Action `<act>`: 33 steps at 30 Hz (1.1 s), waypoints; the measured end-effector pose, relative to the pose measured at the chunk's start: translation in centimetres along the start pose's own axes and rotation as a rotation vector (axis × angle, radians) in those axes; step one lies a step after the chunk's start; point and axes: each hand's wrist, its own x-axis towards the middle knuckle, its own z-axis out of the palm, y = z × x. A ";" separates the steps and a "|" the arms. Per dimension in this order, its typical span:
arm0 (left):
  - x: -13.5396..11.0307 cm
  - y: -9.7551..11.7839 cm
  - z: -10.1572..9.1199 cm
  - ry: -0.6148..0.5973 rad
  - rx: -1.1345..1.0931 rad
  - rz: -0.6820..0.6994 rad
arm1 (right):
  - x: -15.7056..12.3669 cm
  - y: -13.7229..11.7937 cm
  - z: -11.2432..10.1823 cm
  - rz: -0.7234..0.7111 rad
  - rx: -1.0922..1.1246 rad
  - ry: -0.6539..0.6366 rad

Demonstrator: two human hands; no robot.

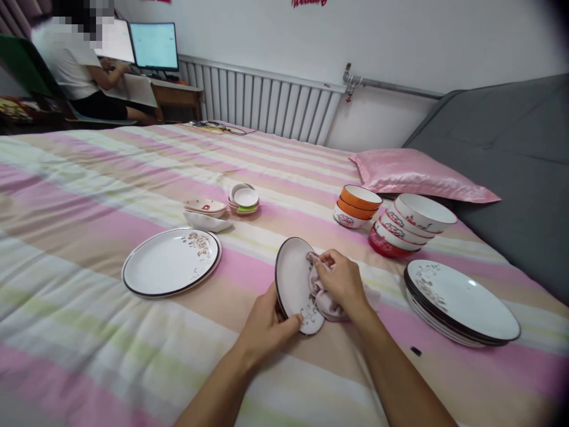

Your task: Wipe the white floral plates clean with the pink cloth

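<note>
Forearms point(222, 382), two, bare, rising from the lower edge over a striped bedspread point(111, 362).

Left hand point(269, 323): clamped on the lower left rim of one white plate point(291, 279), thumb on the face. Plate dark-rimmed, with a brown floral spray, tilted up off the bed between the hands.

Right hand point(344, 279): closed on a bunched pale mauve cloth point(329, 301), laid against the plate's right side.

Left of the left hand: white floral plate point(155, 261), dark-edged, flat.

Beyond the left hand, a little to its left: boat-shaped dishes point(207, 206), grouped; just beside them, small white bowls point(246, 197), nested, with a green item point(246, 209) at the front.

Beyond the right hand: stack of orange and white bowls point(358, 204); near it, farther right, stack of larger white bowls point(406, 231) upon a red one.

Right of the right hand: stack of floral plates point(471, 308), dark-rimmed above, paler below; nearer, one small black object point(416, 351).

Far beyond the right hand: pink pillow point(413, 172). Far beyond the left: seated person point(66, 65) facing two monitors point(154, 46).
</note>
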 end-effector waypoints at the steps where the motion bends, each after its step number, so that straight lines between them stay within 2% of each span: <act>1: 0.0 0.0 0.0 -0.001 0.011 0.003 | 0.0 0.1 0.1 0.011 0.006 0.011; 7: -0.1 0.1 0.0 -0.027 0.048 0.076 | -0.2 -0.4 0.3 -0.068 0.206 -0.060; 12: -0.2 0.2 0.0 -0.042 0.081 0.080 | -0.8 -1.6 0.1 -0.224 0.515 -0.098; 15: -0.2 0.1 0.0 -0.048 0.077 0.076 | -1.2 -2.1 -0.1 -0.326 0.598 -0.155; 21: -0.1 0.1 -0.1 -0.027 0.086 0.087 | -1.9 -3.2 -1.0 -0.509 0.656 -0.348; 26: 0.0 0.4 -0.1 -0.030 0.037 0.106 | -1.8 -3.1 -2.0 -0.602 0.547 -0.532; 29: 0.0 0.5 0.0 -0.029 0.014 0.079 | -1.6 -2.6 -2.5 -0.604 0.486 -0.711; 33: 0.0 0.3 0.1 -0.019 0.002 0.051 | -1.4 -1.3 -2.8 -0.516 0.410 -0.896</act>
